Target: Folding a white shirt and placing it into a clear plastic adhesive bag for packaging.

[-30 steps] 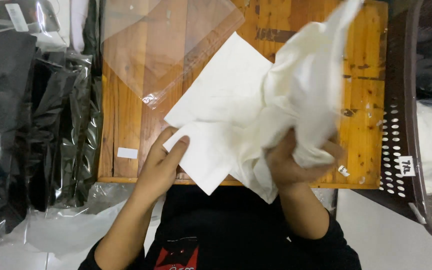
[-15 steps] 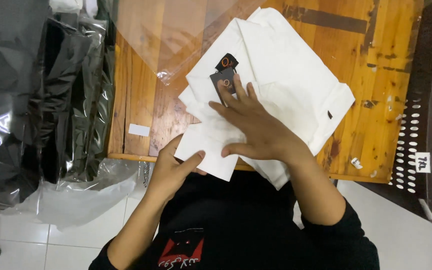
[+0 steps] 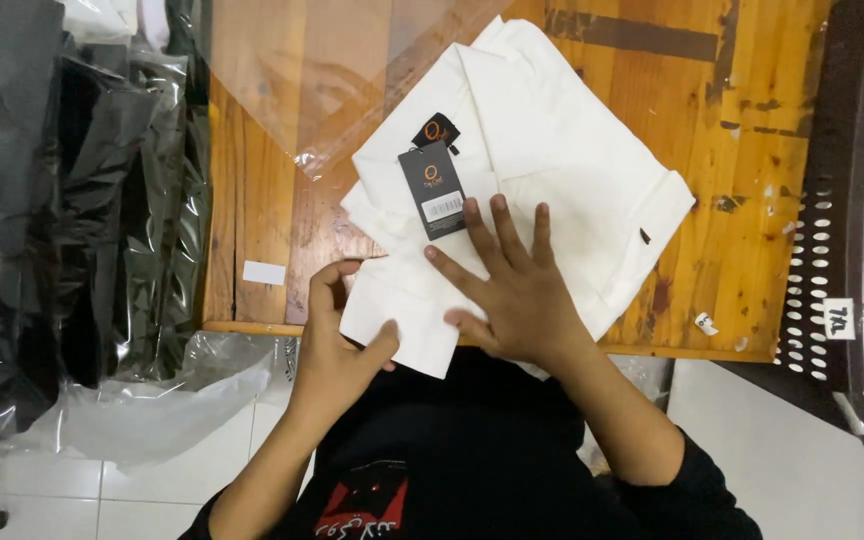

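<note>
Pressing flat with spread fingers, the right hand holds the white shirt; the left hand pinches its edge.

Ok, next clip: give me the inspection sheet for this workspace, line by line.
Surface: worn wooden table, stained, with bits of tape.
Job's things: folded white garment lying flat; dark hang tag on top.
Clutter: clear plastic bag on the table; small white label.
Grips: left hand pinches the garment's near edge; right hand pressed flat on it.
Cables: nothing seen.
Surroundings: bagged dark garments at left; dark perforated basket at right; white tiled floor.
</note>
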